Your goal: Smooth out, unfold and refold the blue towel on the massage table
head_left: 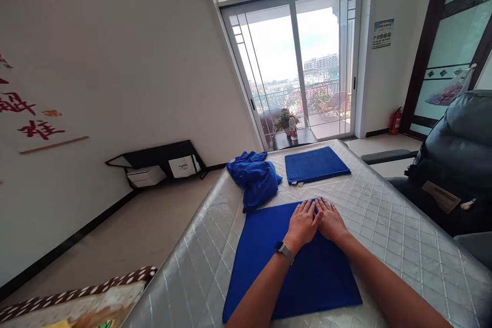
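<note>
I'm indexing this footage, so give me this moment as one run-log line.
left hand: palm down on flat blue cloth | right hand: palm down, same cloth | beyond: folded blue cloth, crumpled blue cloth

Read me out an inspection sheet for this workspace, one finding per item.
Surface: bed with a silvery quilted top.
Job's things: blue spread cloth, flat; blue folded cloth beyond it; blue crumpled pile by the spread cloth's far left corner.
Clutter: bottle and plant on a small table past the bed; white box near the left wall.
Hands: left hand and right hand palms down, side by side, at the spread cloth's far edge.
Cables: nothing seen.
Surroundings: sliding door ahead; armchair and extinguisher on the right.
</note>
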The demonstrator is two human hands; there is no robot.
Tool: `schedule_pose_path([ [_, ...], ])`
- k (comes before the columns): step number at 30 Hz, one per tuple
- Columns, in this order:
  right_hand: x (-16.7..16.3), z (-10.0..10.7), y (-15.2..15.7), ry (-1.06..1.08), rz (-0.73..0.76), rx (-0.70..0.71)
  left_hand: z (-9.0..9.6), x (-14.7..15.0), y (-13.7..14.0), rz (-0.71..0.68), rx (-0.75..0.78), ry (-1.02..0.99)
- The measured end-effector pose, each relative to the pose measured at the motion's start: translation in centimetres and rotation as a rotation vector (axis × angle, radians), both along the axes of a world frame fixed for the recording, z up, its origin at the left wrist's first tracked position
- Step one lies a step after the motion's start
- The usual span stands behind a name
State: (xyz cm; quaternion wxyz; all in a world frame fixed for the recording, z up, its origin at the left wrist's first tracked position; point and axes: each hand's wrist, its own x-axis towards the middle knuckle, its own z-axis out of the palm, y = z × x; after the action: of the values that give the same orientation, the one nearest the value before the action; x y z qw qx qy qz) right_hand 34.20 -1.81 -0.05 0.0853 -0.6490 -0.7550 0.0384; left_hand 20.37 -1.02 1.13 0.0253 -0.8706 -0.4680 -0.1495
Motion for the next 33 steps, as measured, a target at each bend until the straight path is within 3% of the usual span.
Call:
schedule_pose_path([
  [3,0.2,-0.3,0.0,-0.027,0.017,0.013,-0.7,2.0,0.3,-0.020,0.024,-0.013],
  [6,0.1,-0.3,0.2,-0.002,0.003,0.016,-1.3,0.9,0.6,0.029,0.029,-0.010],
  [10,-0.2,0.1,0.2,0.032,-0.037,0.013,-1.3,-3.9,0.6,0.128,-0.004,0.028],
  [17,-0.4,0.3,0.2,0.021,-0.041,0.015,-0.8,-15.3,0.5,0.400,-0.045,0.095],
  [20,-0.3,0.3,0.1,-0.008,-0.039,0.024,-1.3,-17.9,0.5,0.446,-0.041,0.099],
  [29,-1.8,1.0,0.4,-0.047,-0.005,0.091,-1.6,-18.2,0.7,0.461,-0.035,0.026],
  [33,-2.6,0.9,0.6,-0.042,0.000,0.031,-1.7,-18.3,0.8,0.471,-0.026,0.015],
])
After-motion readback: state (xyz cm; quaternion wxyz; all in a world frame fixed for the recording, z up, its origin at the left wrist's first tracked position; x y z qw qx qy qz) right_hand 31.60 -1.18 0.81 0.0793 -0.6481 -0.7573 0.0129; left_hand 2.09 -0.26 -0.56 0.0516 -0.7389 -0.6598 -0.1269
